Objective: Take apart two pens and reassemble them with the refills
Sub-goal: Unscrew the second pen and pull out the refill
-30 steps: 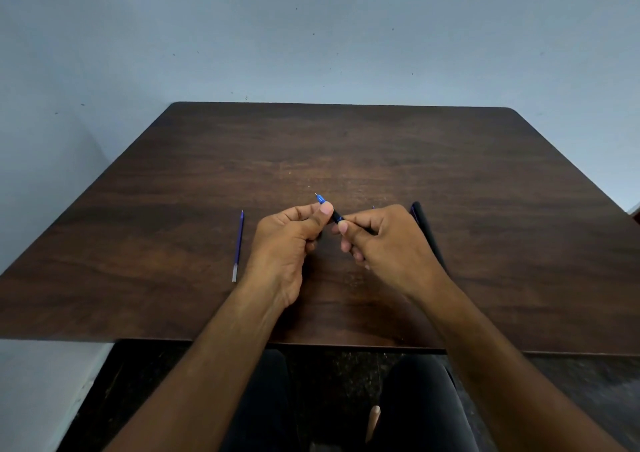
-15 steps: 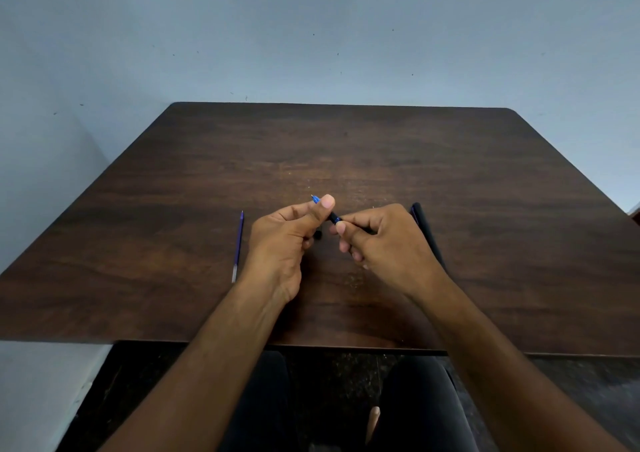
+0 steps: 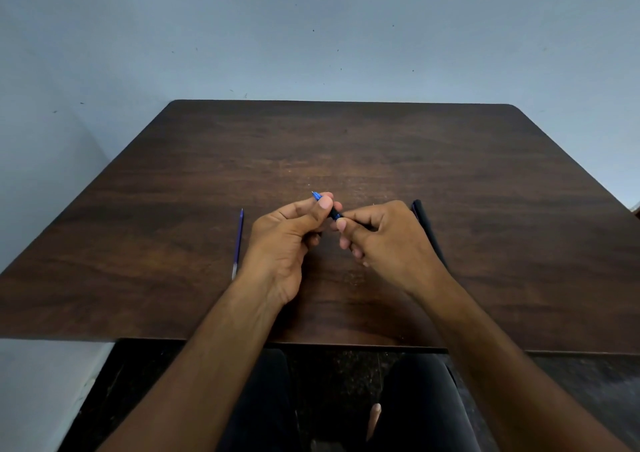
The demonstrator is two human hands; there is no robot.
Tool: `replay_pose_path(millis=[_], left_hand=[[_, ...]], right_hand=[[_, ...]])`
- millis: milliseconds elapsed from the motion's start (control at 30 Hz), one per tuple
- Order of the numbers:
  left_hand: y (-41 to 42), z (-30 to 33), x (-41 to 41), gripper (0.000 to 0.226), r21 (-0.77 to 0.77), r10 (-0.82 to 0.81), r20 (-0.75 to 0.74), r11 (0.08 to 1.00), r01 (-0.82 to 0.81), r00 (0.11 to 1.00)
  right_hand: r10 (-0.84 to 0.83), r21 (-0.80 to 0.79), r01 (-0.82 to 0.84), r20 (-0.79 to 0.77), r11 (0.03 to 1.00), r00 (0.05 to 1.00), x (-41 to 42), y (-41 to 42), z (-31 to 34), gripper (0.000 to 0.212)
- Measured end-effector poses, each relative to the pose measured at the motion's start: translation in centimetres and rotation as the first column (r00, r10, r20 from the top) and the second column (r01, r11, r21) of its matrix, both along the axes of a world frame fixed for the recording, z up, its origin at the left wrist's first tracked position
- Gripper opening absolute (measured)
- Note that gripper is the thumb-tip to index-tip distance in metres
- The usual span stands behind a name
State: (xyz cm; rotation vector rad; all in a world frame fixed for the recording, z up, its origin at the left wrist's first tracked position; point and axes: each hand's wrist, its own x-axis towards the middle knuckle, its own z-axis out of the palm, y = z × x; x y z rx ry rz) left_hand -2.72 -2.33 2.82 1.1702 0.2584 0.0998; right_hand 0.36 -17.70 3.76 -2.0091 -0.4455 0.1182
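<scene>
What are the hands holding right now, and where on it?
Both hold one pen: left hand pinches its blue tip end, right hand grips the dark barrel.

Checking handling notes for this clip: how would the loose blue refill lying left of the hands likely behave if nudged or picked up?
The refill looks thin and round, so a sideways nudge would probably roll it across the smooth table. Being so slender, it seems light and may flex slightly. Lying flat, it likely needs a fingertip pinch.

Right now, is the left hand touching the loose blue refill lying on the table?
Apart. The head view shows bare table between the left hand and the blue refill, which lies to its left.
</scene>
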Motion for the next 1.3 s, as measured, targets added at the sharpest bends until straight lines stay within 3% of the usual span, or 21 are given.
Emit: replay_pose_path(millis=[133, 233, 500, 633, 900, 1167, 1300], left_hand=[[-0.36, 0.27, 0.19, 0.041, -0.003, 0.121, -0.042, 0.993, -0.122, 0.992], [-0.73, 0.32, 0.36, 0.041, -0.009, 0.148, -0.065, 0.989, -0.149, 0.987], [0.02, 0.31, -0.19, 0.022, 0.001, -0.080, 0.030, 0.997, 0.080, 0.996], [-0.10, 0.18, -0.30, 0.022, 0.023, 0.026, 0.033, 0.999, -0.027, 0.999], [-0.53, 0.12, -0.02, 0.046, 0.023, 0.190, -0.042, 0.982, -0.189, 0.981], [-0.48, 0.22, 0.00, 0.041, 0.009, 0.156, -0.040, 0.988, -0.156, 0.987], [-0.19, 0.25, -0.30, 0.032, 0.036, 0.057, -0.010, 0.998, -0.057, 0.998]], right_hand=[[0.016, 0.039, -0.015, -0.025, 0.999, 1.000, -0.18, 0.17, -0.17, 0.026], [0.030, 0.052, -0.029, -0.028, 0.998, 0.999, -0.19, 0.23, -0.11, 0.027], [0.000, 0.012, 0.000, -0.011, 1.000, 1.000, -0.03, -0.23, 0.14, 0.026], [-0.002, 0.016, 0.002, -0.026, 1.000, 1.000, -0.26, 0.05, 0.11, 0.025], [0.023, 0.057, -0.019, -0.071, 0.998, 0.997, -0.24, 0.16, 0.12, 0.025], [0.018, 0.052, -0.016, -0.047, 0.999, 0.999, -0.23, 0.11, 0.10, 0.025], [0.007, 0.031, -0.006, -0.034, 0.999, 0.999, -0.21, 0.04, 0.02, 0.026]])
